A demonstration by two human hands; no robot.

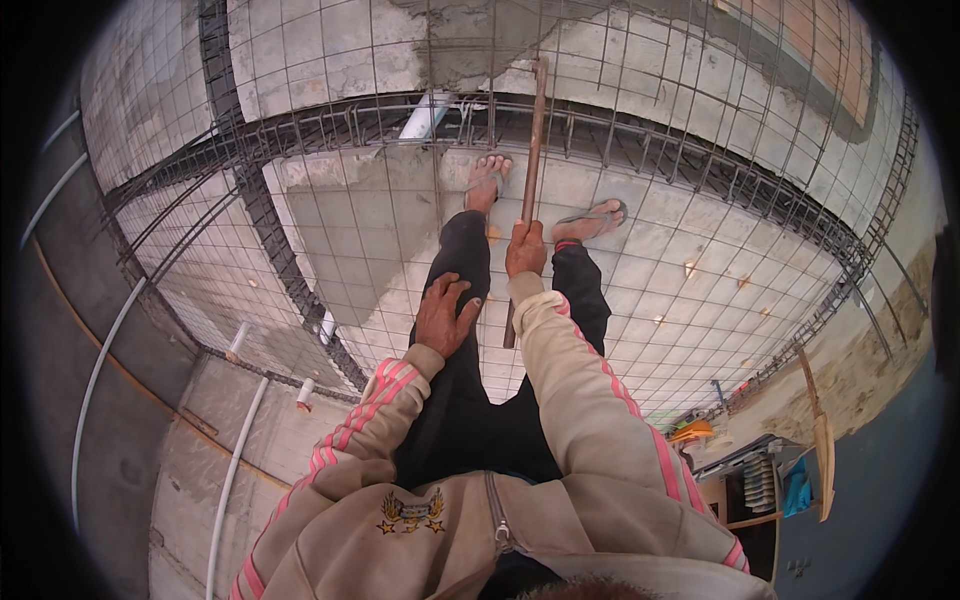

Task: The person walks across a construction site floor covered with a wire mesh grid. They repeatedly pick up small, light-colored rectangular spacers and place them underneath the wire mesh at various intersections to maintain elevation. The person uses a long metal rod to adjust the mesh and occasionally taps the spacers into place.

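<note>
My right hand (525,250) is closed around a long, rust-brown metal bar (534,160). The bar's far end reaches over a band of tied reinforcing bars (350,120), and its near end sticks out below my fist, between my legs. I cannot tell whether the far end touches the steel. On my left thigh rests my left hand (443,312), fingers apart and holding nothing. Wire mesh (690,215) spreads under and around my sandalled feet, over pale panels.
A white pipe (425,117) passes under the steel band ahead. More white pipes (238,475) run at the left, beside a grey wall (60,330). A dark steel-barred gap (285,245) crosses the left panels. At lower right lie a wooden plank (821,450) and blue material (797,488).
</note>
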